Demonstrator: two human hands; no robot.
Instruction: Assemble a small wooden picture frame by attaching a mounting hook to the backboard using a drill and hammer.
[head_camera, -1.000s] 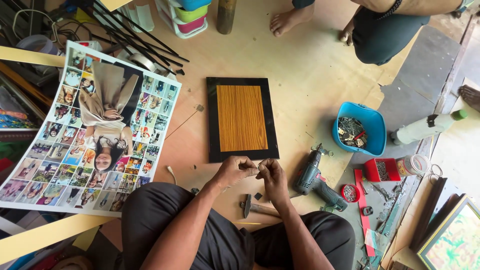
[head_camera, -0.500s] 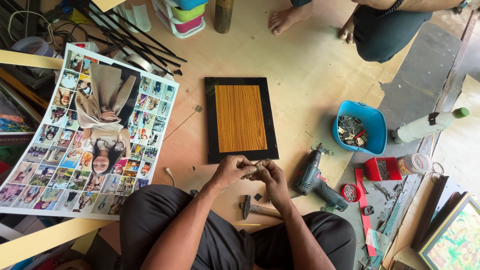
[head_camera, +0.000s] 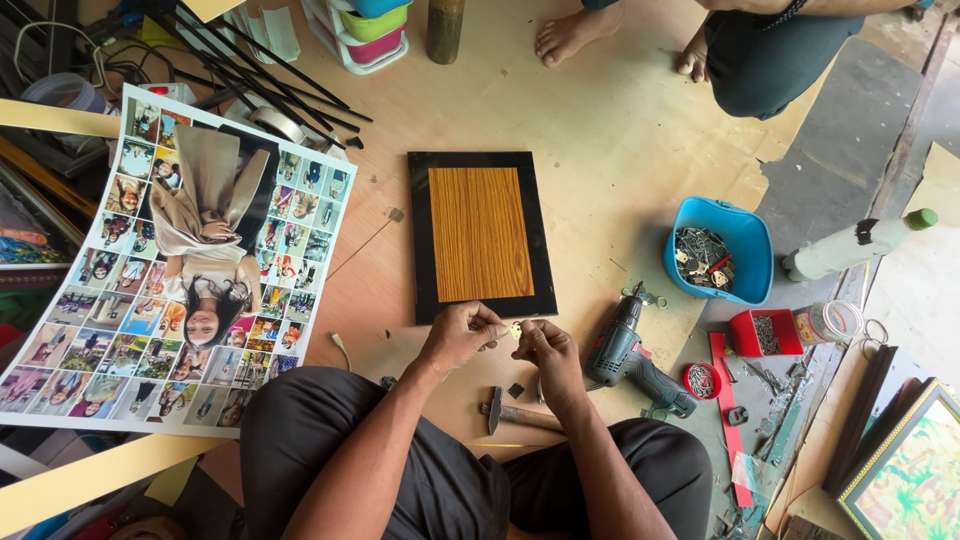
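My left hand (head_camera: 462, 338) and right hand (head_camera: 540, 350) meet at lower centre of the frame, just below the bottom edge of the picture frame (head_camera: 480, 236), which lies face down on the plywood floor (head_camera: 600, 140) with its wood-grain backing board up inside a black border. The fingertips of both hands are pressed together around a small pale metal fitting (head_camera: 516, 329), held between the two hands; it is too small to tell its exact shape, though it may be a hanger or clip. I hold it close to the frame's lower edge, so that it sits within easy reach of the backing. A hammer (head_camera: 520, 414) lies just beneath my hands, between my knees, and a cordless drill (head_camera: 630, 358) rests to the right, its bit pointing toward the frame. Further right stand a blue tub (head_camera: 748, 262) of mixed hardware and a small red box (head_camera: 758, 332) of nails, grouped within arm's reach. A large printed photo sheet (head_camera: 180, 270) is spread flat at left, apart from the tools. Another person's bare foot (head_camera: 572, 32) shows at the top.
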